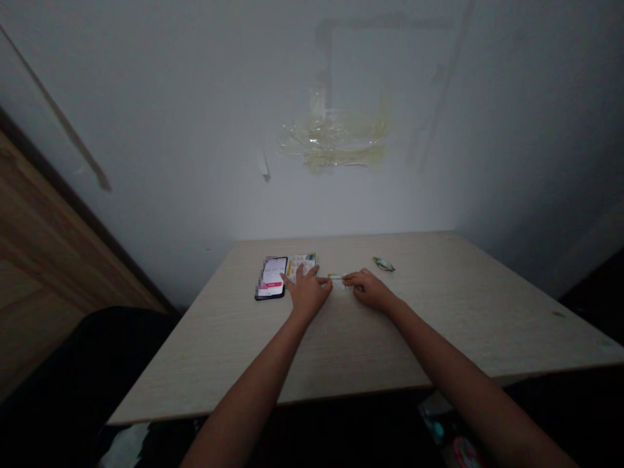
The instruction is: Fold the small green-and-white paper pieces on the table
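My left hand (307,292) lies palm down with its fingers spread over a small colourful printed sheet (297,262). Its thumb reaches right, to the near left edge of a small piece of printed paper (337,277). At that paper's right end, my right hand (366,287) has its fingers curled and pressed on the edge. The paper lies low on the table between both hands, partly covered by fingers. Left of my left hand is a phone (272,278) with its screen lit, close by the printed sheet.
A small folded printed paper (383,264) rests on the pale wooden table (351,351), beyond my right hand. The wall (336,201) behind carries peeling yellowish tape (336,143). Dim items (453,435) show below the table's front edge. A wooden door (43,260) stands at left.
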Demonstrator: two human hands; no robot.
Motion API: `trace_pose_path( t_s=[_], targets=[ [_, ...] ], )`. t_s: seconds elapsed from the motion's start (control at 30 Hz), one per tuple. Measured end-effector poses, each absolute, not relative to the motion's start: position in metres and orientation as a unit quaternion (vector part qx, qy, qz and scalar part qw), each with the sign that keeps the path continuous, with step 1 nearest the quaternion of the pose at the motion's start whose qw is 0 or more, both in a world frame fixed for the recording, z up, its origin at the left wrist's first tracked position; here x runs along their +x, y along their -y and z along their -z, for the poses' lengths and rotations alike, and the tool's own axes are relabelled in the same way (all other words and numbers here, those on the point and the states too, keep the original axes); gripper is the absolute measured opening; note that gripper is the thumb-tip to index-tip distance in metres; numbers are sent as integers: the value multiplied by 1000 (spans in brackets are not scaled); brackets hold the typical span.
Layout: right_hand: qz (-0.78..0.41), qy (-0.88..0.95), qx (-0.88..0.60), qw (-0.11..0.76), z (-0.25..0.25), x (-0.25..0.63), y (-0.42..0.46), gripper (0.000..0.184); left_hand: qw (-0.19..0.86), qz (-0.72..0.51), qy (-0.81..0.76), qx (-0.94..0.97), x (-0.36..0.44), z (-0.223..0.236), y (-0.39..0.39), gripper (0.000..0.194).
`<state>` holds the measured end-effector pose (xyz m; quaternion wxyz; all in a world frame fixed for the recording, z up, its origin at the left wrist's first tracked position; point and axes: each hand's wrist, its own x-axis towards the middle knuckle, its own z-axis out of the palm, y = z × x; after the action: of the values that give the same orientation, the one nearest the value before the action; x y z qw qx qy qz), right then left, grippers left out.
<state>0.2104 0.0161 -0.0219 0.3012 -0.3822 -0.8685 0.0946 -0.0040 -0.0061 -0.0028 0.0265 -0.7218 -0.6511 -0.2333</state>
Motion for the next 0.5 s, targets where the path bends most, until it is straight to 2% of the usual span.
trace_pose_path(
  t_s=[0.2,0.5],
  targets=[
    [-124,866,-380,301,22,212,-20,49,11,236,659,-714,-1,3,3,29],
    [-151,854,-393,305,17,213,-19,44,44,249,633,-731,-1,5,-1,25]
  ],
)
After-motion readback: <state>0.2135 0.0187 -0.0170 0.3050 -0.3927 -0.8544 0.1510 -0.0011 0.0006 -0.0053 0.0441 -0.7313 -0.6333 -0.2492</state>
